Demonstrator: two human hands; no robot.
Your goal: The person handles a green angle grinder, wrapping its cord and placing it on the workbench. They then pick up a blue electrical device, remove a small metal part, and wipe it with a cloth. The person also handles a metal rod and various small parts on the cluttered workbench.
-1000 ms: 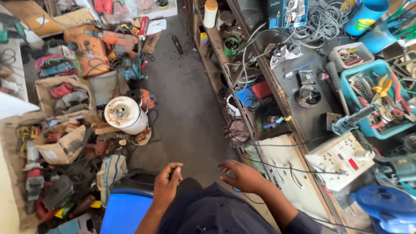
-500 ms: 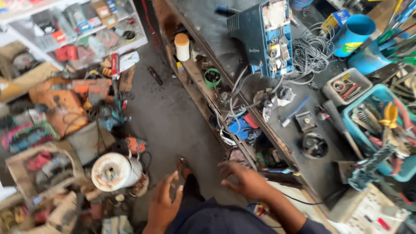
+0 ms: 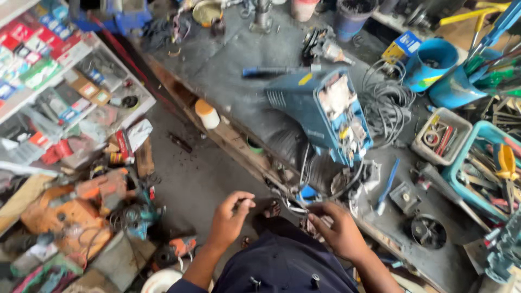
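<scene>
Where bench edge ends, floor opens.

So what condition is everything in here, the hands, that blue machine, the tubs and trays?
Left hand: raised over the floor, fingers curled, nothing clearly held.
Right hand: at the bench edge, fingers on a cable.
Blue power tool: casing open, wiring exposed, lying on the bench.
White bottle: upright, orange cap on.
Blue bucket: tipped on its side.
Grey tray: holds small parts.
Teal tray: full of hand tools.
</scene>
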